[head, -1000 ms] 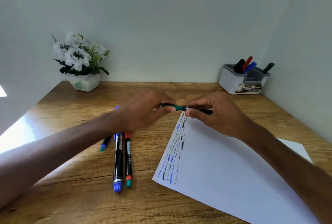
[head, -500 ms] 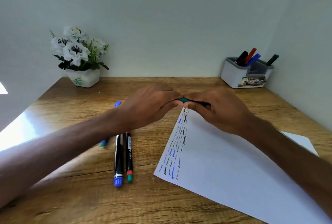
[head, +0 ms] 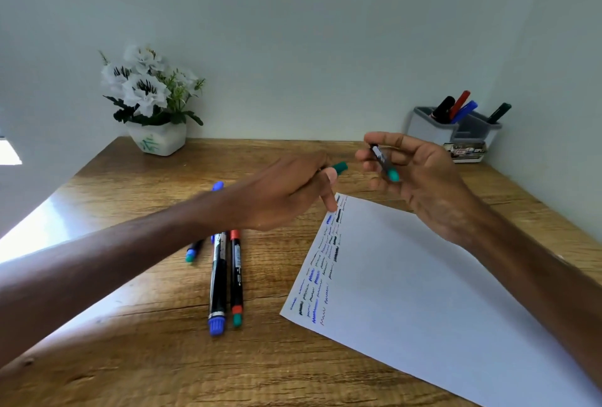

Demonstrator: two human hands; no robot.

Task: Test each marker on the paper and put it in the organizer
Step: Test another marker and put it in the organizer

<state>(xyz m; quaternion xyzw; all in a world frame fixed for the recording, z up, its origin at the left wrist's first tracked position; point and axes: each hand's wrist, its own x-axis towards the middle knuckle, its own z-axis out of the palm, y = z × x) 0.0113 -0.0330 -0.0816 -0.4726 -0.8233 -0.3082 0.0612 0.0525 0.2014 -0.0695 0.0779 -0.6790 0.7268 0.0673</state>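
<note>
- A person's two bare forearms reach over a wooden desk point(head: 136, 357) set against pale walls.
- The right hand point(head: 420, 178) is raised above the far corner of a sheet of paper point(head: 423, 292), palm turned inward, fingers closed on a black marker with a green end point(head: 384, 162).
- The left hand point(head: 286, 194) is just left of it and apart from it, pinching a small green cap point(head: 340, 168) between thumb and fingers, with the index finger pointing down at the paper's top corner.
- The paper lies angled on the desk; rows of short blue, black and reddish scribbles run along its left edge.
- Three more markers lie on the desk left of the paper, partly under the left forearm: a thick blue one point(head: 217, 282), a thinner red-and-green one point(head: 236, 276) touching it, and a short one point(head: 193, 251) further left.
- A grey organizer point(head: 433, 129) stands in the far right corner, holding black, red, blue and dark green markers.
- A white pot of white flowers point(head: 150, 103) stands at the far left.
</note>
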